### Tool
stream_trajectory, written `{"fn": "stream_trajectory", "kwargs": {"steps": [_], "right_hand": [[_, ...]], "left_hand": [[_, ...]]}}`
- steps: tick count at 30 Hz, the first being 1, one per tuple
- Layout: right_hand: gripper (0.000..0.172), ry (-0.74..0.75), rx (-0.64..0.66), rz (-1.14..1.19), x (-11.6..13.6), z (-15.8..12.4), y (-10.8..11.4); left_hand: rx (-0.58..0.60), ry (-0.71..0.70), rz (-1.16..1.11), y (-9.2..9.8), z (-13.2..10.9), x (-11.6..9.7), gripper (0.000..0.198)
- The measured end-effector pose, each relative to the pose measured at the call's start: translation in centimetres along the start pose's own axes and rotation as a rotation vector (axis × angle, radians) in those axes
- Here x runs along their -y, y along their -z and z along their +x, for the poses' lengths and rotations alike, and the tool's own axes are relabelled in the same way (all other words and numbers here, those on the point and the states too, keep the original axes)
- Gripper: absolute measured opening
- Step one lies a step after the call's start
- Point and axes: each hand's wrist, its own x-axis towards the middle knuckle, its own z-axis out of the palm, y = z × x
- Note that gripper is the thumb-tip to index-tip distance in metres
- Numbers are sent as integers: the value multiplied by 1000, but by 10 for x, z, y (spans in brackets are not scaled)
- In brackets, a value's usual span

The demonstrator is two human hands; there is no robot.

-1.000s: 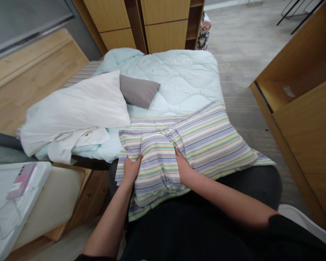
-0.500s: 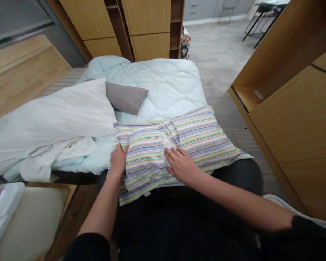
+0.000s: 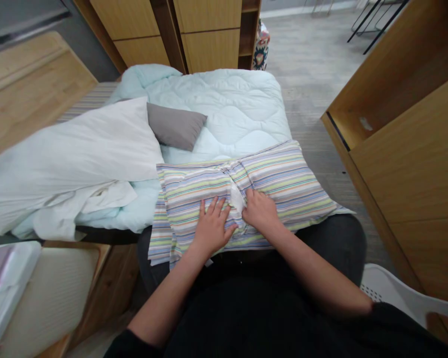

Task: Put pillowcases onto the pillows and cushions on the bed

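Note:
A striped pillowcase (image 3: 283, 184) in pastel green, blue and orange lies across the near end of the bed, stuffed and bulging. A white corner of the pillow inside (image 3: 237, 199) pokes out at its middle seam. My left hand (image 3: 212, 226) rests flat on the striped cloth with its fingers spread. Just to the right, my right hand (image 3: 259, 209) presses into the cloth beside the white corner, its fingertips hidden in the folds. Behind them lie a pale mint quilted duvet (image 3: 216, 104), a grey cushion (image 3: 175, 127) and a heap of white bedding (image 3: 70, 159).
Wooden cabinets (image 3: 209, 44) stand beyond the bed, with a patterned bag (image 3: 262, 47) at their corner. A tall wooden panel (image 3: 406, 174) rises on the right, above a white plastic chair (image 3: 399, 288). Grey flooring (image 3: 313, 64) runs behind, and a cream padded board (image 3: 48, 293) sits lower left.
My left hand has moved from the bundle's left edge onto the striped cloth near my right hand. The bunched cloth now lies flatter, and my right hand's fingers have curled in.

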Motion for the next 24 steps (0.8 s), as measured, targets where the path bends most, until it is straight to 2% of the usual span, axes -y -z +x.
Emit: {"fn": "stream_trajectory", "kwargs": {"steps": [3, 4, 7, 9, 10, 12, 14, 16, 18, 20, 24], "right_hand": [[33, -32, 3, 7, 6, 11, -8], [36, -53, 13, 12, 8, 15, -6], [39, -67, 66, 25, 13, 15, 6], [34, -18, 81, 36, 14, 4, 17], [32, 15, 79, 43, 14, -3, 22], [29, 56, 83, 59, 13, -20, 27], [29, 45, 108, 74, 13, -32, 25], [29, -1, 123, 88, 13, -35, 20], [27, -51, 122, 94, 13, -32, 15], [25, -78, 127, 87, 12, -26, 13], [20, -28, 103, 84, 5, -23, 24]], "left_hand": [[-6, 3, -85, 12, 9, -2, 48], [-18, 61, -89, 15, 16, -1, 46], [-36, 354, -53, 15, 41, 6, 52], [27, 487, -27, 12, 57, 13, 53], [72, 509, -19, 12, 63, 17, 47], [144, 479, -39, 19, 67, 22, 32], [152, 406, -144, 32, 65, 21, 31], [80, 364, -265, 44, 58, 14, 41], [4, 338, -290, 50, 52, 3, 47], [11, 312, -182, 43, 50, -8, 44], [171, 376, 38, 10, 57, -11, 29]]}}
